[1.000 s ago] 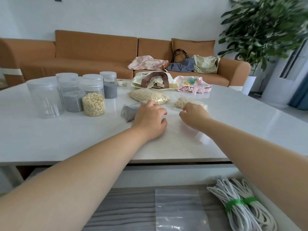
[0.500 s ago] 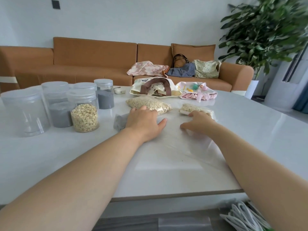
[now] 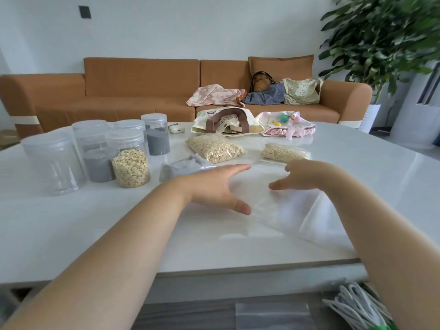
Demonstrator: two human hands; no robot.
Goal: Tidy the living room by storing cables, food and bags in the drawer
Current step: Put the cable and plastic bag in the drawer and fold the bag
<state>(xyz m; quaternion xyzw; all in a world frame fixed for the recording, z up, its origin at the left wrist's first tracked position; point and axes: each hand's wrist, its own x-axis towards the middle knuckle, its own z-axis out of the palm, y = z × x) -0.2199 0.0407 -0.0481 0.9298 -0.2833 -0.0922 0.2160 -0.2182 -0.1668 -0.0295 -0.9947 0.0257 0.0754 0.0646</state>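
Note:
A clear, empty plastic bag (image 3: 283,210) lies on the white table (image 3: 71,222) in front of me. My left hand (image 3: 214,186) hovers over its left edge, fingers and thumb spread, holding nothing. My right hand (image 3: 302,175) is over the bag's far right part, thumb apart from its curled fingers; the bag's right side looks slightly raised under my wrist. Beyond lie two bags of oats (image 3: 214,147) (image 3: 283,152) and a grey pouch (image 3: 183,166). Below the table edge, the open drawer (image 3: 190,315) holds another clear bag (image 3: 271,315) and a white cable bundle (image 3: 354,310).
Several lidded plastic jars (image 3: 129,160) stand at the left, some with oats or grey powder. A cream tote bag (image 3: 223,122), a pink pouch (image 3: 288,126) and a small white case (image 3: 176,128) lie at the table's far side. Cloth bags (image 3: 269,92) sit on the orange sofa.
Both hands have lifted off the clear bag and spread open, moving apart. The view has tilted up, so less of the drawer shows.

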